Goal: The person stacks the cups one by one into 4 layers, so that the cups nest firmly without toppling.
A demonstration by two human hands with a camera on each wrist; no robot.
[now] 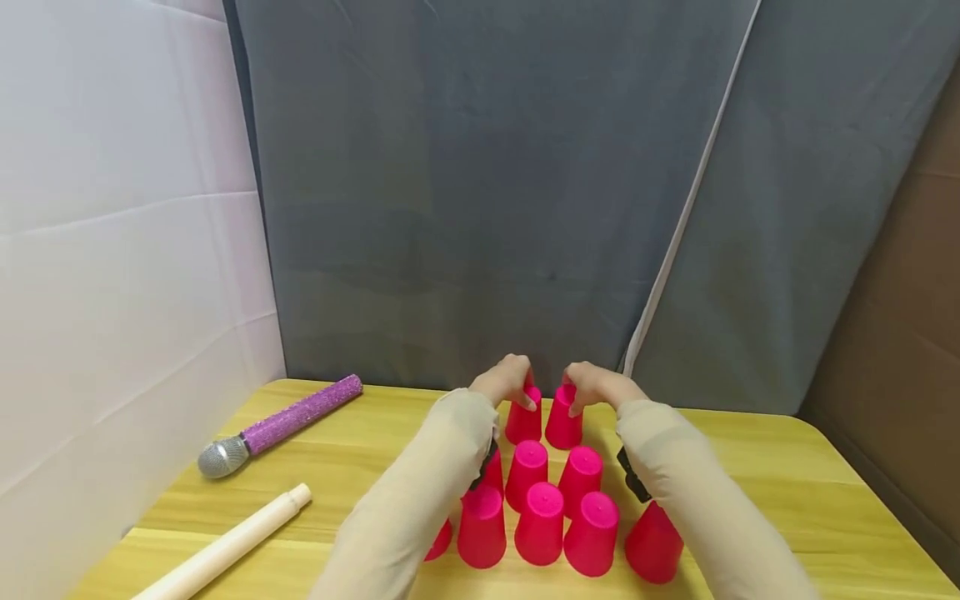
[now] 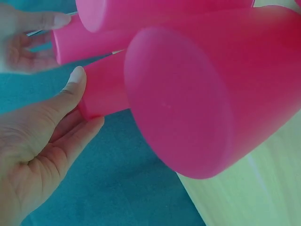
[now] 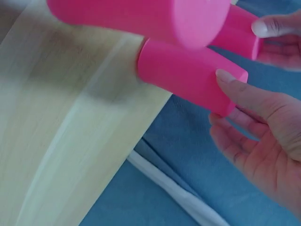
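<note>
Several pink cups stand upside down in a cluster on the yellow wooden table (image 1: 757, 492). My left hand (image 1: 506, 382) grips the far left cup (image 1: 522, 427) near its upturned base. In the left wrist view the left hand (image 2: 42, 141) has its thumb on that cup's (image 2: 103, 94) side and its fingers across its end. My right hand (image 1: 596, 385) holds the neighbouring far cup (image 1: 562, 428) the same way. The right wrist view shows the right hand (image 3: 263, 136) with its thumb on that cup (image 3: 188, 75). The two cups stand side by side, almost touching.
Nearer rows of pink cups (image 1: 540, 521) sit between my forearms. A purple glitter microphone (image 1: 288, 423) and a cream wooden rod (image 1: 225, 546) lie at the table's left. A grey cloth backdrop (image 1: 480, 208) hangs just behind the far edge, with a white wall on the left.
</note>
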